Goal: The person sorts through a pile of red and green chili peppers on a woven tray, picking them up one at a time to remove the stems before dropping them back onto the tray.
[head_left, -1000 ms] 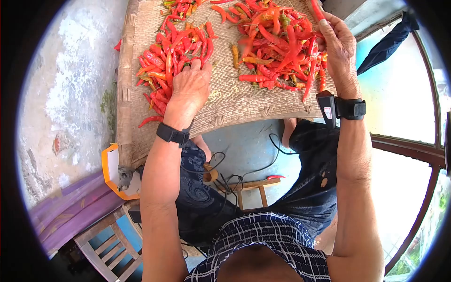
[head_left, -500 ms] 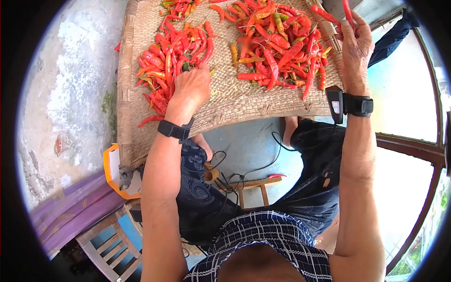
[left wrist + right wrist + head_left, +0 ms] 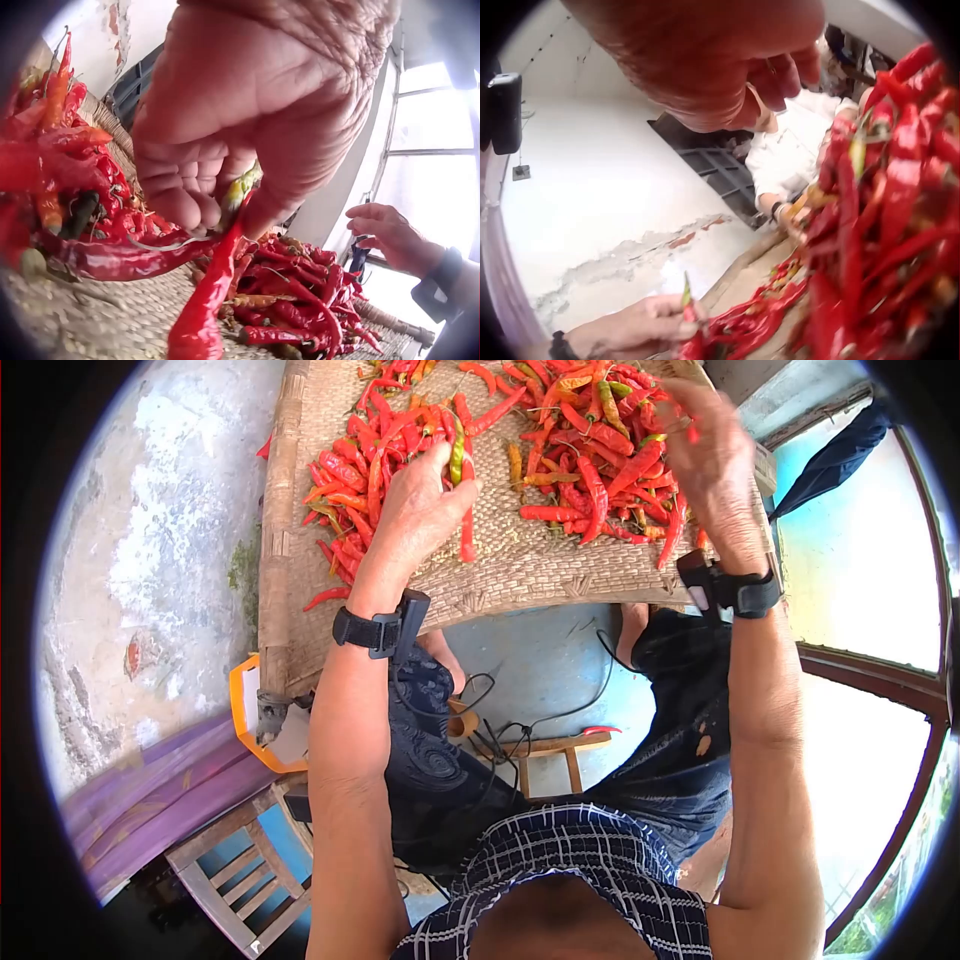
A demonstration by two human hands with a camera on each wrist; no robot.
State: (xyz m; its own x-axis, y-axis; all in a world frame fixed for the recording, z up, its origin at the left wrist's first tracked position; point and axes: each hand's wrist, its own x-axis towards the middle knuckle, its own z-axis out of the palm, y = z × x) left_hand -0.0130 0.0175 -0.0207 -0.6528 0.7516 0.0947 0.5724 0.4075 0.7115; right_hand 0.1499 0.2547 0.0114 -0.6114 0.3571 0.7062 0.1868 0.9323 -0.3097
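My left hand (image 3: 425,505) pinches a green-yellow chili pepper (image 3: 457,452) and a red chili pepper (image 3: 201,315) by the right edge of the left chili pile (image 3: 352,485). In the left wrist view the red one hangs below thumb and fingers. Another long red chili (image 3: 124,259) stretches sideways just under the fingertips. Over the right side of the right chili pile (image 3: 600,465) is my right hand (image 3: 718,475), blurred in the head view. Its fingers are loosely bent, and no chili shows in its grasp in the left wrist view.
Both piles lie on a woven mat (image 3: 490,565) with a raised rim. A window (image 3: 865,550) is on the right, a peeling wall (image 3: 150,540) on the left. Another person in a white top (image 3: 791,142) is across from me. A stool (image 3: 560,745) and cables stand below.
My right hand, which held red chilies beyond the mat's right edge, has come back over the right pile without them. My left hand has picked chilies up and shifted right.
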